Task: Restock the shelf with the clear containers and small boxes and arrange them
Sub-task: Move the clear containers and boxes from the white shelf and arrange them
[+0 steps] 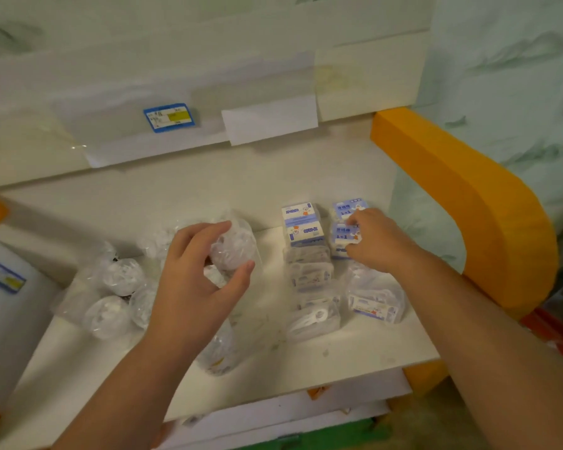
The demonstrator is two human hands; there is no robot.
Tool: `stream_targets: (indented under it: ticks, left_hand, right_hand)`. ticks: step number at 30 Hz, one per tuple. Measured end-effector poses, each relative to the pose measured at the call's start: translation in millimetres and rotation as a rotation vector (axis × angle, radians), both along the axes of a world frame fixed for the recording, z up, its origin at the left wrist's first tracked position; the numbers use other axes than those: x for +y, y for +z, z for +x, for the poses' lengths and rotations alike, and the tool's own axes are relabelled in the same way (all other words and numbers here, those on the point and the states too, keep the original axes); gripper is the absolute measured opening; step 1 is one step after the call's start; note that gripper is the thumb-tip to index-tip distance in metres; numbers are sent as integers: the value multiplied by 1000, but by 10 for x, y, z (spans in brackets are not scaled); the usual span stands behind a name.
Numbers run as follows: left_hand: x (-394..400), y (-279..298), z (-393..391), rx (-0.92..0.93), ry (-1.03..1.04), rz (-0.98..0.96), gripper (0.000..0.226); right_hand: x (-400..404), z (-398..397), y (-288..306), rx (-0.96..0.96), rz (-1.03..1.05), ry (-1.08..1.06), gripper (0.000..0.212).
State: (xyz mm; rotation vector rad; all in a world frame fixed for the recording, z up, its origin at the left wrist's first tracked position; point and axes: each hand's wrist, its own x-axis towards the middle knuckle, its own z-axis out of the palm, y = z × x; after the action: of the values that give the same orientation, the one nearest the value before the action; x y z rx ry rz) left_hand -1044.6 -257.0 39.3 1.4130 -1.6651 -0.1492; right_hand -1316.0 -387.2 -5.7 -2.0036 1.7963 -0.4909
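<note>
White shelf (pixel 355 177), orange end panel (pixel 468 196) — left hand (pixel 192 287) loosely curled around a clear container (pixel 233 246) mid-shelf; right hand (pixel 376 241) pinches a small blue-white box (pixel 345 235) in the back row.

Readable text is limited. The small blue box (pixel 346 234) under the right-hand fingers (pixel 355 219) carries "1+1" below blurred characters. The box (pixel 347 209) just behind it repeats that marking. Printing on the shelf-edge price tag (pixel 169 117) is illegible.
</note>
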Motion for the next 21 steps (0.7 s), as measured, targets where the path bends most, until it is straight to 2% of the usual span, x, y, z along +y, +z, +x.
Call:
stream_targets:
  ticks: [3, 7, 13, 21]
  left_hand:
    - [58, 15, 98, -9, 60, 2, 54]
    - [192, 13, 265, 0, 136, 17, 53]
    - [457, -61, 626, 41, 279, -6, 53]
    - [986, -172, 1184, 46, 578, 16, 55]
  right_hand:
    - [77, 67, 118, -39, -112, -6, 48]
    - [258, 337, 285, -113, -235, 110, 41]
    - [587, 996, 468, -185, -315, 341, 37]
    - [922, 1771, 601, -279, -316, 575, 40]
